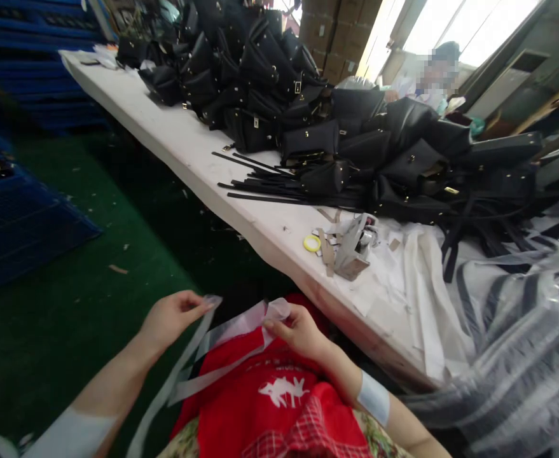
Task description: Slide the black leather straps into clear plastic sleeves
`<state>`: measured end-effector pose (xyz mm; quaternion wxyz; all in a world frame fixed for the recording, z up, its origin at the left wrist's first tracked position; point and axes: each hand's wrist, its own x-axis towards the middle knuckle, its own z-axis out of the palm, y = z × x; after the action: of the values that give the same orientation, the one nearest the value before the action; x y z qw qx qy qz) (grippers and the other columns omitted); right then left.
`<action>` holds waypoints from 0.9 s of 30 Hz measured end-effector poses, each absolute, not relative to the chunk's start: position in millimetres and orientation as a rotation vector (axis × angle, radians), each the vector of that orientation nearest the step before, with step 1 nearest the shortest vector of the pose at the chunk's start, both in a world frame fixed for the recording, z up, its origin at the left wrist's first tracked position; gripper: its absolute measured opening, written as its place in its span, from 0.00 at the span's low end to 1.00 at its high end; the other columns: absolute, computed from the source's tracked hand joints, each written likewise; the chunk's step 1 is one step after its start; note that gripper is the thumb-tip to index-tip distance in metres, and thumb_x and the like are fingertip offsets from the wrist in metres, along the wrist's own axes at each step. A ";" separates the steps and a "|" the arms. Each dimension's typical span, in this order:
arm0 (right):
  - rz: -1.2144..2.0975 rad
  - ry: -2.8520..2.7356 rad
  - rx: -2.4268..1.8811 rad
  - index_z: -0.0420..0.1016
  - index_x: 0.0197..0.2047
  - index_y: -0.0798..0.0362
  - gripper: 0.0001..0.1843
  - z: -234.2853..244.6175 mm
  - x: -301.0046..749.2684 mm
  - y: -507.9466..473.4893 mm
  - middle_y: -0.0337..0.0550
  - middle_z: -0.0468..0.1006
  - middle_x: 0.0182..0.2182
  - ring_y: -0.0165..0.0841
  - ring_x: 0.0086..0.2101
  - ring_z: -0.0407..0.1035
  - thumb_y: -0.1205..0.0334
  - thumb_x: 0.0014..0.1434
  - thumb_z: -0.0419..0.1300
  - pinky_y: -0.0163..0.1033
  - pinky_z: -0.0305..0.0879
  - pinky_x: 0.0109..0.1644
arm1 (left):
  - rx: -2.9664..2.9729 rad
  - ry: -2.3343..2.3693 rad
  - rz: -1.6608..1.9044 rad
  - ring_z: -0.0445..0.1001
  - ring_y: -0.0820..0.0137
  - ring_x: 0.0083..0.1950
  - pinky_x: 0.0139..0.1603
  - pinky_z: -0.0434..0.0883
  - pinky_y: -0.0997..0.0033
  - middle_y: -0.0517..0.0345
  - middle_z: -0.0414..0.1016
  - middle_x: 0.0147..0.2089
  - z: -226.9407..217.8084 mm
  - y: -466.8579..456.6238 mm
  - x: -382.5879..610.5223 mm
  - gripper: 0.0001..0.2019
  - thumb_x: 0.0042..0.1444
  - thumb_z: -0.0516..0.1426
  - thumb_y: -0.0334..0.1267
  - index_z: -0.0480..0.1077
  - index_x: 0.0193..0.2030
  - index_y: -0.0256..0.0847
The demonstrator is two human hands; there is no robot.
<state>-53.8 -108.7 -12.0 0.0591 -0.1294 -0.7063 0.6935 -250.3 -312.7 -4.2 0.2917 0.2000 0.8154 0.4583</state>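
"How far along are you?"

"The translucent strips [180, 364] are in hand, hanging loose by my red apron [241, 407], on the near side of the worktop [269, 226]. I see none fastened to anything — how much is left, I can't tell."

"And your grip?"

"Closed to a pinch on both sides: my left hand [177, 321] has one end, my right hand [303, 332] a crumpled stretch."

"Beyond that?"

"Near the worktop's close edge, a grey metal tool [353, 257] and a yellow ring [306, 247]; farther across it, black straps [260, 198] — then piled black bags [260, 63]."
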 end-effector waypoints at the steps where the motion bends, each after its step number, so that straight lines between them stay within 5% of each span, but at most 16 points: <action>1: 2.029 -2.163 -0.402 0.76 0.32 0.55 0.16 -13.4 -51.3 -107.1 0.42 0.75 0.30 0.31 0.33 0.68 0.49 0.59 0.63 0.37 0.67 0.41 | 0.513 2.100 1.275 0.75 0.67 0.30 0.33 0.71 0.68 0.58 0.77 0.27 -4.8 -300.0 -246.2 0.17 0.45 0.69 0.50 0.73 0.28 0.38; 7: 1.878 -2.247 -0.313 0.79 0.36 0.53 0.11 -17.4 -48.2 -103.4 0.50 0.72 0.55 0.39 0.54 0.66 0.53 0.58 0.66 0.44 0.61 0.61 | 0.469 1.554 1.409 0.72 0.71 0.27 0.30 0.69 0.71 0.61 0.75 0.25 11.6 -231.3 -217.2 0.20 0.36 0.72 0.46 0.68 0.24 0.38; 11: 1.978 -2.181 -0.290 0.79 0.35 0.55 0.13 -22.0 -54.6 -106.1 0.46 0.77 0.42 0.34 0.42 0.71 0.52 0.59 0.65 0.39 0.68 0.50 | 0.486 1.463 1.457 0.71 0.73 0.27 0.30 0.68 0.74 0.62 0.74 0.25 16.8 -219.8 -207.7 0.19 0.40 0.72 0.46 0.68 0.25 0.37; 14: 2.013 -2.085 -0.380 0.78 0.34 0.55 0.15 -26.6 -59.4 -107.9 0.42 0.77 0.33 0.31 0.34 0.70 0.50 0.58 0.65 0.37 0.68 0.43 | 0.580 1.410 1.479 0.76 0.68 0.35 0.36 0.71 0.71 0.55 0.79 0.35 15.0 -218.4 -205.4 0.20 0.46 0.69 0.49 0.74 0.39 0.37; 17: 2.075 -1.999 -0.450 0.77 0.33 0.56 0.18 -29.1 -62.7 -107.4 0.42 0.77 0.31 0.31 0.31 0.69 0.47 0.55 0.66 0.37 0.67 0.39 | 0.755 1.449 1.382 0.78 0.61 0.42 0.41 0.74 0.66 0.48 0.81 0.44 10.9 -219.1 -203.9 0.21 0.50 0.66 0.48 0.76 0.46 0.36; 22: 2.042 -1.969 -0.481 0.79 0.33 0.56 0.18 -30.0 -67.4 -100.6 0.44 0.77 0.34 0.34 0.36 0.70 0.47 0.57 0.65 0.39 0.67 0.44 | 0.754 1.732 1.402 0.76 0.65 0.34 0.35 0.71 0.69 0.54 0.81 0.33 9.8 -218.8 -208.7 0.12 0.53 0.63 0.44 0.79 0.35 0.37; 27: 1.954 -1.955 -0.561 0.81 0.38 0.53 0.18 -30.0 -76.4 -89.9 0.46 0.79 0.39 0.37 0.40 0.71 0.46 0.59 0.63 0.40 0.68 0.46 | 0.750 1.745 1.477 0.68 0.73 0.27 0.28 0.64 0.74 0.57 0.80 0.32 21.6 -216.2 -231.3 0.14 0.55 0.62 0.47 0.81 0.39 0.38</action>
<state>-76.4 -89.9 -30.0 0.1597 -0.1964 -0.6842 0.6839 -231.3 -216.2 21.6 0.3595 0.2907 0.6769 0.5727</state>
